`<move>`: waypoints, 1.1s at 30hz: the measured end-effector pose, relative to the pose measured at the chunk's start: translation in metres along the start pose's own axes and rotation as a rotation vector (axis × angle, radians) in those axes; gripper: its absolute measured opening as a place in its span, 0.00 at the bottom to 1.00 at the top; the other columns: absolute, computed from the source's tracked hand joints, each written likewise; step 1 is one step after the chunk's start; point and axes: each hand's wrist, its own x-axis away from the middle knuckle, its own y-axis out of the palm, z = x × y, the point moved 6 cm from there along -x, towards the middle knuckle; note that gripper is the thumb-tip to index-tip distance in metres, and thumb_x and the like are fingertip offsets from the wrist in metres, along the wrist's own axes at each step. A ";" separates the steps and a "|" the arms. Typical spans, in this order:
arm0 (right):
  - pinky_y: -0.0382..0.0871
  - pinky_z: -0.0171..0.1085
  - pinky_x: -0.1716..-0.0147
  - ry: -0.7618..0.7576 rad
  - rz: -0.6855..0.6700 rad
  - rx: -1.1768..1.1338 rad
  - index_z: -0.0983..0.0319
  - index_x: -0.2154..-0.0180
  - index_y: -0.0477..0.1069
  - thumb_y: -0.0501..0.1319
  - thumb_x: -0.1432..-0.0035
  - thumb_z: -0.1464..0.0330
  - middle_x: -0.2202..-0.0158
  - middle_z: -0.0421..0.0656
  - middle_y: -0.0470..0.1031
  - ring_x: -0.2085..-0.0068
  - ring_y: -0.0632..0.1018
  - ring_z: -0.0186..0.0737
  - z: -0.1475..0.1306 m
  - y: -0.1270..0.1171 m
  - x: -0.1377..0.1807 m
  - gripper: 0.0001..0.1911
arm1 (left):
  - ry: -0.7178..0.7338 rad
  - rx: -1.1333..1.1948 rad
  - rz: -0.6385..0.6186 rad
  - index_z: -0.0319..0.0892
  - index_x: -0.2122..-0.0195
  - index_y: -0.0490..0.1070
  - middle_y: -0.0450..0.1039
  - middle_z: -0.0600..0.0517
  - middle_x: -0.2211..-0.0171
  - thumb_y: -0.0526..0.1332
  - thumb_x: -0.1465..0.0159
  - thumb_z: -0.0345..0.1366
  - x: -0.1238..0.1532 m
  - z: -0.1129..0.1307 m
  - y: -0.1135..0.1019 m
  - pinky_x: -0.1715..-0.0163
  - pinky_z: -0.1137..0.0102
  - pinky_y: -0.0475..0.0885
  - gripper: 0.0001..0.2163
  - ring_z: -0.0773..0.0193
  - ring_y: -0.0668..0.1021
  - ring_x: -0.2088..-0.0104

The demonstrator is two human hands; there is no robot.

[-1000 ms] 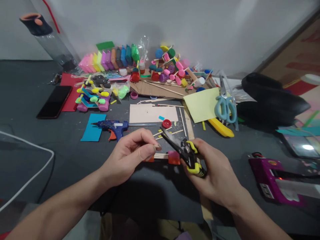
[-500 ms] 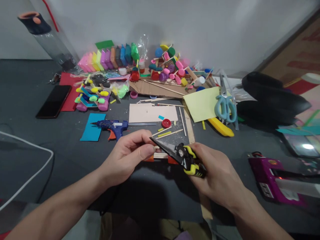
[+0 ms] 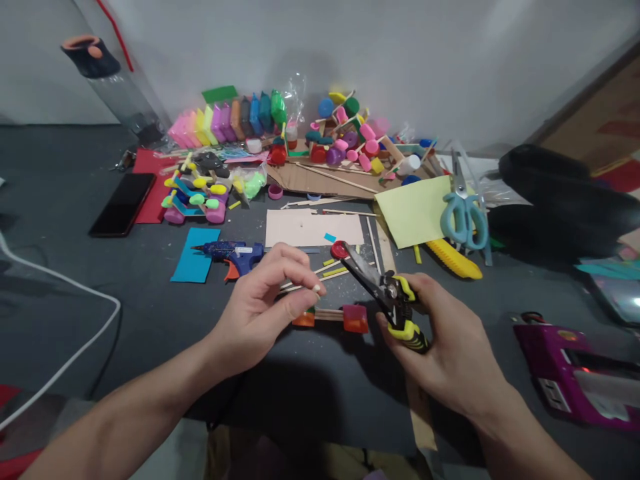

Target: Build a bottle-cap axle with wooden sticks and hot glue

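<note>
Right hand (image 3: pixel 450 340), closed round shears (image 3: pixel 397 300) with yellow-and-black grips, pointed metal blades parted. Left hand (image 3: pixel 273 303), pinching a small pale piece (image 3: pixel 317 288) above the dark table (image 3: pixel 150 327). Beyond: shallow round red cap (image 3: pixel 339 250); see-through bottle (image 3: pixel 117 97).

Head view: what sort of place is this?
Probably a craft table, though whether at home or in a workshop I can't tell: there's a glue gun, a row of coloured packets, and cutters in the right hand.
</note>
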 end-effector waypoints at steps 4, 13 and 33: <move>0.69 0.39 0.68 0.005 0.005 0.006 0.60 0.53 0.64 0.61 0.41 0.68 0.64 0.45 0.74 0.67 0.76 0.44 0.002 -0.001 0.001 0.14 | -0.063 0.156 0.095 0.45 0.63 0.76 0.74 0.55 0.69 0.65 0.33 0.33 0.002 -0.008 -0.007 0.69 0.77 0.70 0.02 0.72 0.75 0.71; 0.69 0.37 0.66 0.012 -0.010 0.001 0.61 0.53 0.65 0.62 0.42 0.67 0.63 0.45 0.75 0.65 0.77 0.43 0.003 -0.001 0.001 0.15 | -0.105 0.330 0.200 0.42 0.66 0.75 0.82 0.55 0.71 0.68 0.37 0.31 0.000 -0.007 -0.010 0.68 0.77 0.78 0.03 0.69 0.83 0.71; 0.70 0.39 0.65 0.017 -0.094 -0.051 0.62 0.53 0.65 0.60 0.41 0.67 0.62 0.47 0.74 0.63 0.77 0.45 -0.006 0.005 0.002 0.14 | -0.390 0.552 0.000 0.40 0.63 0.73 0.85 0.51 0.68 0.68 0.36 0.33 0.007 -0.026 0.019 0.62 0.73 0.81 0.05 0.64 0.86 0.66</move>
